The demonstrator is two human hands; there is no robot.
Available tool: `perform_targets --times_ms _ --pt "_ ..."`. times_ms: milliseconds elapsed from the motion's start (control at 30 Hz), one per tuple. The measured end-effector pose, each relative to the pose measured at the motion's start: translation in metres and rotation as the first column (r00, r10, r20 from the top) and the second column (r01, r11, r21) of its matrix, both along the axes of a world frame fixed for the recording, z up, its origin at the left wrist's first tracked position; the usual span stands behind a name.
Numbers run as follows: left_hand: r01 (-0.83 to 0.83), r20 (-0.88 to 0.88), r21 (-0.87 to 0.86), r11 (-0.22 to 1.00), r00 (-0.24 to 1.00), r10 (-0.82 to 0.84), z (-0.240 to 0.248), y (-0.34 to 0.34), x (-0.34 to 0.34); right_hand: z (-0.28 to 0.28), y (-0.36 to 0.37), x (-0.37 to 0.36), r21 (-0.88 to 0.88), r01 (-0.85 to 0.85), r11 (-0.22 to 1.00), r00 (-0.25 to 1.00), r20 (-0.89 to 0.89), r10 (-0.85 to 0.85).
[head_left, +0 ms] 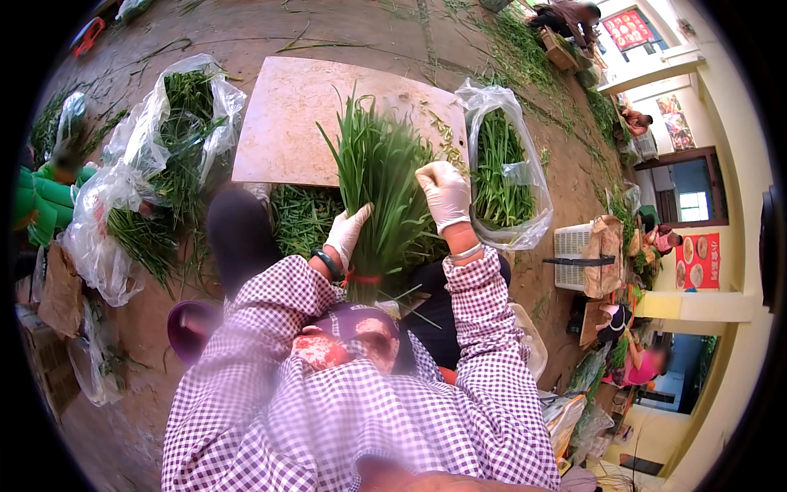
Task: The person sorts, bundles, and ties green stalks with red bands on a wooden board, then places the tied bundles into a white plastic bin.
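Observation:
A thick bunch of long, flat green leaves that look like garlic chives (381, 189) stands upright in front of my body, with a red band (363, 279) round its lower end. Its leaf tips reach over a pale board (283, 123). My left hand (350, 234), in a white glove, is closed round the left side of the bunch. At the bunch's right edge is my right hand (445, 195), also gloved, its fingers drawn together in a pinch. Whatever those fingers hold is too small or hidden. Small yellowish trimmings (443, 131) lie on the board's right side.
Right of the board sits a clear plastic bag (525, 238) of chives; more bagged greens (184, 102) stand at the left. Loose greens (303, 217) lie under the board's near edge. A crate (571, 256) is at the right. Other people work along the right wall and far left.

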State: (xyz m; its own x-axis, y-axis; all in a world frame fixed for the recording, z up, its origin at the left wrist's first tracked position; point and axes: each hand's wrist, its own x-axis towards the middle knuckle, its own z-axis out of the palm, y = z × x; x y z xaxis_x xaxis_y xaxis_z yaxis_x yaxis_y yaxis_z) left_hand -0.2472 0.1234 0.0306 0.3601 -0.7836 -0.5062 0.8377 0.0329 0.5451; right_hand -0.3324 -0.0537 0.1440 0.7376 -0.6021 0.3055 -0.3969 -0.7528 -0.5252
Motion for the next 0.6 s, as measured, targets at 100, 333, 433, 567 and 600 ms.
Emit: perform_targets --times_ms 100,333,433,567,600 --pt "0.043 0.031 0.042 0.998 0.999 -0.045 -0.01 -0.002 0.001 0.002 -0.006 0.0 0.638 0.053 0.768 0.949 0.206 -0.237" --pt "0.039 0.113 0.086 0.995 0.992 -0.049 -0.023 -0.004 -0.003 0.011 -0.041 -0.032 0.16 0.296 0.942 0.955 -0.066 -0.289" --pt "0.045 0.066 0.131 0.99 0.996 -0.054 -0.029 -0.006 0.001 0.014 -0.017 -0.044 -0.422 0.327 0.846 0.922 -0.054 -0.383" --pt "0.072 0.055 0.162 0.984 0.995 -0.082 -0.003 0.002 0.003 0.015 0.048 -0.019 -0.244 -0.015 0.97 0.995 0.096 0.039" --pt "0.081 0.057 0.161 0.984 0.994 -0.091 0.006 0.002 0.003 0.018 0.064 -0.012 -0.23 -0.156 0.961 0.981 0.074 0.177"
